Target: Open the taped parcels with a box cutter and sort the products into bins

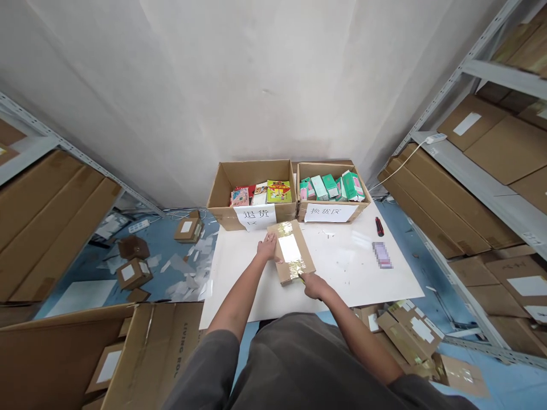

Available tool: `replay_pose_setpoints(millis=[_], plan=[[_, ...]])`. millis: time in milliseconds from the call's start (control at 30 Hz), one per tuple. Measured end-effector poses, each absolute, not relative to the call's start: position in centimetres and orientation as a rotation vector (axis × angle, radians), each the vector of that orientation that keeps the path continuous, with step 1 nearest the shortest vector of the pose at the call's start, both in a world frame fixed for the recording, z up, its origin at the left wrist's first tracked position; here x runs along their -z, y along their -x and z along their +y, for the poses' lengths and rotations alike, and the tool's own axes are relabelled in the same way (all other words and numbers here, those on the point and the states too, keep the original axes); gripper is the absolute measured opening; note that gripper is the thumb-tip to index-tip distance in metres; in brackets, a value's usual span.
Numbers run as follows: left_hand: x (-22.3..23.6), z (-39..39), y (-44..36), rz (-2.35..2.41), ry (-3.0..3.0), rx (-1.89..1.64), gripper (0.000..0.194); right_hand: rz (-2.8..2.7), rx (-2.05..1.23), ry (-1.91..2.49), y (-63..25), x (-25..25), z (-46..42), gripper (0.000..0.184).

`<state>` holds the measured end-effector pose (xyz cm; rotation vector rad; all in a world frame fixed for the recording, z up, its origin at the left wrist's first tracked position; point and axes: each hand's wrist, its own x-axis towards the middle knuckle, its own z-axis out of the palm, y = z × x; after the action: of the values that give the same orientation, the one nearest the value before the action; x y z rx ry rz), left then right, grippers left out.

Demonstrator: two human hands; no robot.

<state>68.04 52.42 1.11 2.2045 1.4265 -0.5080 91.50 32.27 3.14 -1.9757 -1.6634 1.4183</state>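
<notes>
A taped cardboard box (pixel 304 250) with a blank white label lies on the white table, slightly turned. My left hand (pixel 267 248) holds down its left side, fingers on the upper edge and thumb lower down. At the box's near edge, by the shiny tape, is my right hand (pixel 314 285), closed around a slim yellow-and-dark box cutter (pixel 301 278). The cutter's tip is at the tape; its blade is too small to make out. Most of its handle is hidden in the fist.
Behind the box stand an open carton (pixel 222 219) of colourful books and another carton (pixel 302 212) of green-and-white boxes. A red-and-black knife (pixel 379 226) and a blurred purple item (pixel 382 255) lie on the table's right. Shelves and parcels (pixel 134 273) flank the table (pixel 342 256).
</notes>
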Motion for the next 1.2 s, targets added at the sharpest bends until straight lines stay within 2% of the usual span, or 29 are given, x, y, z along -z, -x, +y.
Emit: replay_pose_setpoints(millis=[100,200,300,367,433,533,633,733,867,967,1033,1167,1200], plan=[[-1.4,52.0,-67.9,1.430,-2.209,0.488,0.148,-1.657,-1.295,2.050,-94.3,-4.2,32.6,0.053],[-1.5,50.9,-67.9,1.468,-2.202,0.477,0.148,-1.439,-1.044,2.152,-96.2,-3.9,33.2,0.074],[-1.7,49.5,-67.7,1.505,-2.218,0.436,0.145,-1.180,-1.076,2.204,-95.3,-1.7,34.2,0.101],[-2.0,48.8,-67.5,1.525,-2.238,0.405,0.142,-0.997,-1.135,2.198,-93.9,0.0,34.8,0.109],[-2.3,48.2,-67.7,1.444,-2.299,0.376,0.132,-0.886,-1.160,2.198,-93.0,1.2,35.4,0.112],[-2.6,47.4,-68.7,0.987,-2.416,0.372,0.112,-0.914,-1.195,2.232,-93.0,1.6,36.2,0.113],[-2.8,46.9,-70.2,0.709,-2.423,0.412,0.106,-1.013,-1.181,2.274,-93.6,1.0,36.7,0.112],[-3.4,46.6,-71.3,0.781,-2.475,0.416,0.106,-1.096,-1.133,2.317,-93.8,0.3,37.4,0.110],[-3.6,44.9,-71.4,0.933,-2.494,0.364,0.093,-1.195,-1.067,2.344,-93.4,-0.5,39.6,0.114],[-3.1,42.3,-71.0,1.083,-2.455,0.271,0.095,-1.330,-1.028,2.318,-93.2,-1.0,41.6,0.116],[-2.7,40.7,-71.0,1.186,-2.426,0.283,0.100,-1.430,-0.990,2.283,-93.2,-1.2,42.0,0.110],[-2.8,40.0,-71.8,1.291,-2.396,0.416,0.113,-1.401,-1.005,2.127,-94.2,-1.0,39.4,0.060],[-3.0,40.1,-72.1,1.295,-2.394,0.434,0.114,-1.406,-1.085,2.048,-94.8,-0.9,38.2,0.053]])
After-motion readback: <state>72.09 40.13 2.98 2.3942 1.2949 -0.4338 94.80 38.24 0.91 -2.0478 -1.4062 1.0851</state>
